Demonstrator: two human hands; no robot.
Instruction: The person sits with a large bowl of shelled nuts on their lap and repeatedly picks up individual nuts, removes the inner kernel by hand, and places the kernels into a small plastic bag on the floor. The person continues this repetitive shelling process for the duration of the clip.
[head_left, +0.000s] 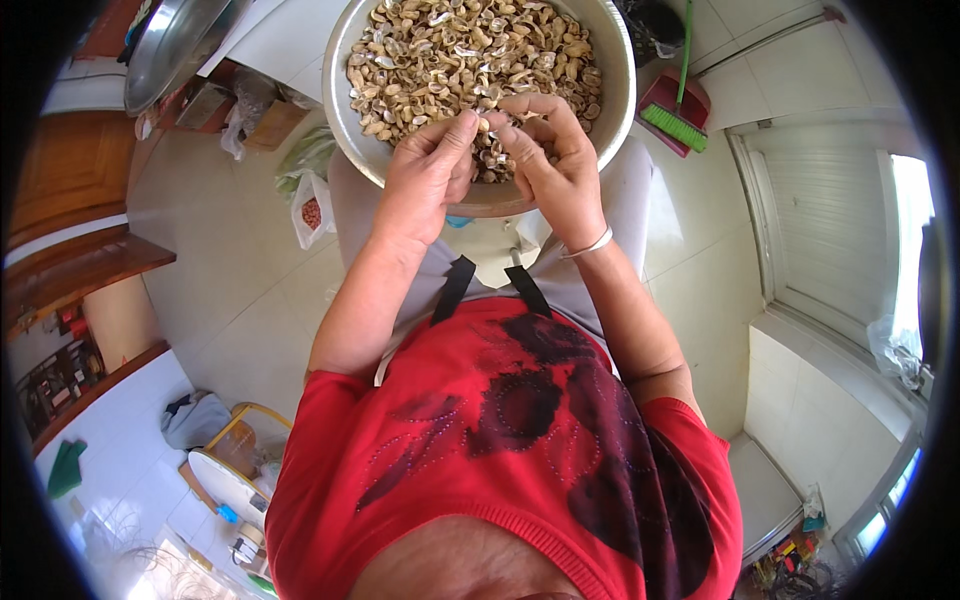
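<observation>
A wide metal basin (480, 204) sits over my lap, heaped with peanut shells (450, 67), many of them split, and some whole-looking pods among them. Above its near side, both hands meet at one small peanut (484, 124). My left hand (429, 174) pinches it between thumb and forefinger. From the other side, the fingertips of my right hand (559, 166) press against the same peanut. My curled fingers hide what may lie in either palm. A pale bangle (598, 242) circles my right wrist.
On the floor to the left lies an open plastic bag (310, 202) with red peanut kernels, beside a greenish bag (306, 159). A green broom (673, 126) rests in a red dustpan (694, 94) at the right. Wooden cabinet edges (97, 274) jut in at far left.
</observation>
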